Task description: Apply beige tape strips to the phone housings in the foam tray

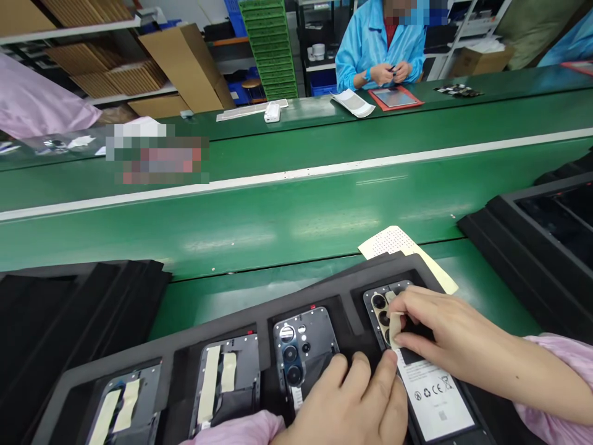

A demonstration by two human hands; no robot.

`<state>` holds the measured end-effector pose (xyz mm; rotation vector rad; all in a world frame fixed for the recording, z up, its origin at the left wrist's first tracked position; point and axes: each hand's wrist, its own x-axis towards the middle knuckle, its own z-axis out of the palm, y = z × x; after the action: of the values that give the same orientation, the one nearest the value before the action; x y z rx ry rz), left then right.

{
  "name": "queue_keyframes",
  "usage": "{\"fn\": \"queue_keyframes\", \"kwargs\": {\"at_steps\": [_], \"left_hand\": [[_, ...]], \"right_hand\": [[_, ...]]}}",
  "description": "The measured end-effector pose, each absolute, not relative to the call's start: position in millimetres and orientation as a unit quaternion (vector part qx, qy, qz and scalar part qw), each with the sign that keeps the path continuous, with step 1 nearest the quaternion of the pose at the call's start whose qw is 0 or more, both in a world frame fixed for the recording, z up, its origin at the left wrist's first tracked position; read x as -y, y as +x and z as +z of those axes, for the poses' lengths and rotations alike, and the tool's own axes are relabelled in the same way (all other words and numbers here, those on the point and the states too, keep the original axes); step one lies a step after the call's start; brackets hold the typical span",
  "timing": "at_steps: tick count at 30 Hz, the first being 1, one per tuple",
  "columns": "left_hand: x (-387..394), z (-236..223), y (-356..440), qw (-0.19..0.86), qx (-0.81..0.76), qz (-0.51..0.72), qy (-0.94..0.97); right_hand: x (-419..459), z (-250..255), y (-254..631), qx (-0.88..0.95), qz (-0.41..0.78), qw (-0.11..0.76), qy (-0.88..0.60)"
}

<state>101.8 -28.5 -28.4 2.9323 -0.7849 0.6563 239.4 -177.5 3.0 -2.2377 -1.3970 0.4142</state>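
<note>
R. hand [433, 327] pinched shut on small cream adhesive strip [395, 327], thumb and forefinger at strip's lower end, pressed beside camera holes of gold-rimmed phone back cover w/ white regulatory label [424, 377]. Strip upright-ish, long axis running near-to-far along camera column. L. hand [356, 395] lay palm down, fingers loosely curled, gripping nothing; fingertips rested on tray ridge between that cover and blue phone back cover w/ three lens rings [296, 358], thumb touching gold cover's left edge. R. hand plainly nearer to strip; strip sat just left of its knuckles, above-right of l. hand. Gold cover lay in rightmost pocket of black foam tray [217, 337], long axis front-to-back, slightly canted, camera end pointing away from wearer, label end toward. Further left: two dark covers w/ cream tape strips [217, 383]. Beyond tray, perforated cream backing sheet [398, 244] on green counter [278, 222]. Across the counter, person in blue coat [380, 43], hands together on sth small.
</note>
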Motion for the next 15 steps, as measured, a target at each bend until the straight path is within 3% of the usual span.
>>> {"fn": "queue_keyframes", "kwargs": {"at_steps": [4, 11, 15], "left_hand": [[29, -30, 102, 0.016, 0.252, 0.215, 0.943], [30, -22, 102, 0.024, 0.231, 0.183, 0.955], [28, -14, 105, 0.034, 0.233, 0.16, 0.959]], "right_hand": [[178, 1, 239, 0.519, 0.121, 0.219, -0.817], [176, -5, 242, 0.536, -0.057, 0.147, -0.83], [167, -7, 254, 0.527, -0.102, 0.124, -0.834]]}}
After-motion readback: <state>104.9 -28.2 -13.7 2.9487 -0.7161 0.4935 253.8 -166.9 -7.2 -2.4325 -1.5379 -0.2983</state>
